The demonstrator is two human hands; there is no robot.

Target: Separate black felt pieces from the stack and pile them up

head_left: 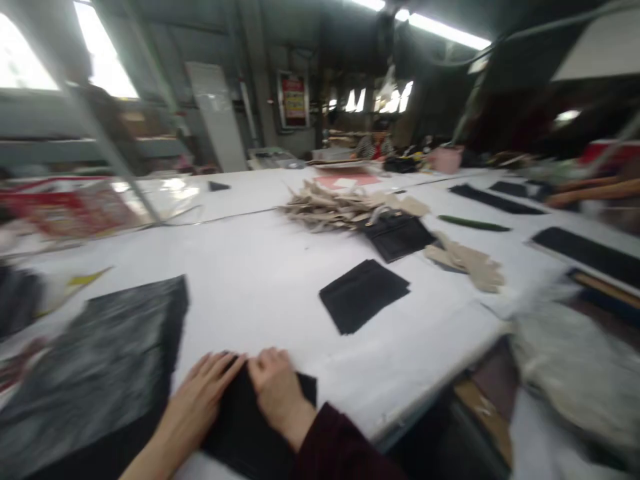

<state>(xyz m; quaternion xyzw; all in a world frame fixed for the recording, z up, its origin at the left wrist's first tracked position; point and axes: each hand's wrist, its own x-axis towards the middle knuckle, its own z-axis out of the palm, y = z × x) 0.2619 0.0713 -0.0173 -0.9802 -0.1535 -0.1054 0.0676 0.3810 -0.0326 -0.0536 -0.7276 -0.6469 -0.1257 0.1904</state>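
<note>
Left hand (205, 393) and right hand (280, 393) rest on black cloth (243, 430) on the counter (240, 287); whether they pinch it cannot be told. Grey sheets (110, 353) lie left, a dark pile (364, 295) farther right.

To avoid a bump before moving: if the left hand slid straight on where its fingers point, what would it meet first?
Most likely the right hand, close beside the left hand on the black piece; whether the two hands touch is unclear.
</note>
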